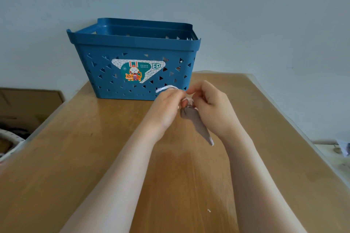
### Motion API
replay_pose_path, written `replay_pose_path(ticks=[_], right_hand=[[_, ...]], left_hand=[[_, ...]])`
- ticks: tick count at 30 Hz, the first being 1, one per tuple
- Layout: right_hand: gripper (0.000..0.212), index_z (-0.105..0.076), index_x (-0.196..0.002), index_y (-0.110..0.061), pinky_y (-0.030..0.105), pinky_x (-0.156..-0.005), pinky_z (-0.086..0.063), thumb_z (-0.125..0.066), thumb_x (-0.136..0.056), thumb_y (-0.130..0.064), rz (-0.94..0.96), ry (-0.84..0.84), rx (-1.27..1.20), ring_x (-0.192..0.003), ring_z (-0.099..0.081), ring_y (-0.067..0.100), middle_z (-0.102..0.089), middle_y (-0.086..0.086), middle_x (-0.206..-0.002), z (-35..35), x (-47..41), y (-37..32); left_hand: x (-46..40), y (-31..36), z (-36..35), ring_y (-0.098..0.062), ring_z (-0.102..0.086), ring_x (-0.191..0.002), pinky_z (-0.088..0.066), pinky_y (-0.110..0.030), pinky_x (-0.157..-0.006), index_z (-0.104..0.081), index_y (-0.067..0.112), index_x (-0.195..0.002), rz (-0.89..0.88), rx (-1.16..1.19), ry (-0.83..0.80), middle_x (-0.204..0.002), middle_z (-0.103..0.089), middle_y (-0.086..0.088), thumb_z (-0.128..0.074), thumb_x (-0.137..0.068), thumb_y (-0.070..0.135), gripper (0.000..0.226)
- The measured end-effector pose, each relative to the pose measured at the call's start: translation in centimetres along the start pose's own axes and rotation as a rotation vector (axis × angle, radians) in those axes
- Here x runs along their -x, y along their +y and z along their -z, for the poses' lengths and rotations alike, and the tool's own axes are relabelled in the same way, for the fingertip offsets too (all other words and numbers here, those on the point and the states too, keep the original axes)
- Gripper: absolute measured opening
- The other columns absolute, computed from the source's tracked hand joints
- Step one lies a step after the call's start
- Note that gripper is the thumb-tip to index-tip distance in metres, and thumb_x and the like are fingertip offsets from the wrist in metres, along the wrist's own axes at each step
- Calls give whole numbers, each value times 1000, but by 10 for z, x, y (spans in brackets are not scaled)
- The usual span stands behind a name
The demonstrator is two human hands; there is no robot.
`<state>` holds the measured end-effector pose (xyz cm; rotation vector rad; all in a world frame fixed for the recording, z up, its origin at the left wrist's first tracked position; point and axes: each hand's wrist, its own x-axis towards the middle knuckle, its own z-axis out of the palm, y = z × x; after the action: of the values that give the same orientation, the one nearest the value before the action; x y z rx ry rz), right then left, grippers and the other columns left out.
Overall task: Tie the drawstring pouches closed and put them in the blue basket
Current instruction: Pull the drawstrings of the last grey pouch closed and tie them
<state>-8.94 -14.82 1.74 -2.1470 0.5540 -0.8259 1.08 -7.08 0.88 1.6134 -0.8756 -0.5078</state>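
Head view: one pouch (197,122) pinched by two hands, left hand (167,104), right hand (212,106); one blue basket (132,58).

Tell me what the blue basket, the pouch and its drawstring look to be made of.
Blue basket: moulded plastic, slight sheen, smooth rim, triangular cut-outs, printed sticker.
Pouch: soft thin grey-brown fabric, matte; it hangs limp and gathers at the neck.
Drawstring: white cord, probably cotton or similar; it loops loosely above the left hand. The weave is too blurred to tell.

Glossy wooden table (79,157), blue basket (132,47) standing on it just beyond the hands, small white speck (208,210) between the forearms, nearer the right one.
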Motion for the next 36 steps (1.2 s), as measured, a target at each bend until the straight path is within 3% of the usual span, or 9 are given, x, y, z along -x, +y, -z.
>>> replay_pose_path(ticks=[3,6,12,15,17,21,26,31,36], right_hand=[[12,-59,-79,-20,7,-54,-36,-61,-83,-9,8,42,-8,-57,-50,-7,-55,-15,-65,0,0,-2],[6,-66,-72,-16,7,-50,-35,-70,-77,-15,-32,51,-5,-52,-48,-6,-57,-12,-62,0,0,0],[13,-68,-66,-12,11,-48,-35,-66,-79,-13,-151,24,-133,-49,-44,-1,-62,-2,-63,8,0,2],[16,-67,-68,-8,8,-42,-31,-61,-83,-9,-193,-2,-137,-43,-44,-3,-58,-6,-56,12,0,4],[16,-66,-68,-10,11,-45,-33,-60,-83,-10,-201,12,-90,-43,-44,-2,-59,-6,-56,11,-1,8],[9,-66,-73,-14,20,-56,-42,-62,-80,-9,-228,115,-49,-58,-55,5,-66,-3,-66,4,-7,16],[12,-68,-81,-13,4,-55,-39,-58,-85,-8,-141,109,160,-69,-54,6,-60,-9,-71,-2,-6,17],[10,-70,-85,-14,1,-57,-36,-61,-85,-9,-76,58,181,-63,-50,-3,-59,-10,-71,2,-6,14],[15,-62,-78,-14,8,-40,-29,-53,-90,-12,-206,24,16,-45,-42,0,-52,-9,-60,-1,-4,11]], left_hand=[[-1,-1,-1,-16,-48,-77,-36,-34,-73,-59,10,-70,48,46,38,-76,-53,-5,-46,-91,22,28],[-1,-3,-2,-14,-50,-74,-36,-30,-71,-63,5,-78,36,29,25,-75,-55,-5,-46,-95,25,31],[2,1,-3,-15,-50,-76,-36,-31,-75,-59,17,-63,40,41,-29,-73,-55,-3,-45,-92,23,33],[5,3,-5,-10,-49,-73,-35,-29,-73,-60,13,-67,18,19,-90,-71,-55,-1,-46,-89,14,26],[5,0,-7,-11,-53,-76,-38,-29,-74,-65,9,-73,15,-6,-93,-76,-60,-10,-51,-89,16,22],[1,-7,-11,-13,-55,-77,-40,-27,-70,-66,10,-84,-32,-156,-39,-90,-65,-12,-57,-91,21,16],[-4,-13,-16,-12,-53,-83,-34,-11,-59,-65,12,-92,-148,-453,107,-94,-56,1,-53,-94,21,15],[-7,-17,-12,-21,-46,-96,-26,-21,-71,-66,8,-93,-353,-573,238,-96,-52,-4,-52,-95,15,16],[-7,-22,-16,-26,-47,-92,-12,-24,-67,-67,14,-84,-540,-696,386,-89,-59,-4,-47,-90,29,26]])
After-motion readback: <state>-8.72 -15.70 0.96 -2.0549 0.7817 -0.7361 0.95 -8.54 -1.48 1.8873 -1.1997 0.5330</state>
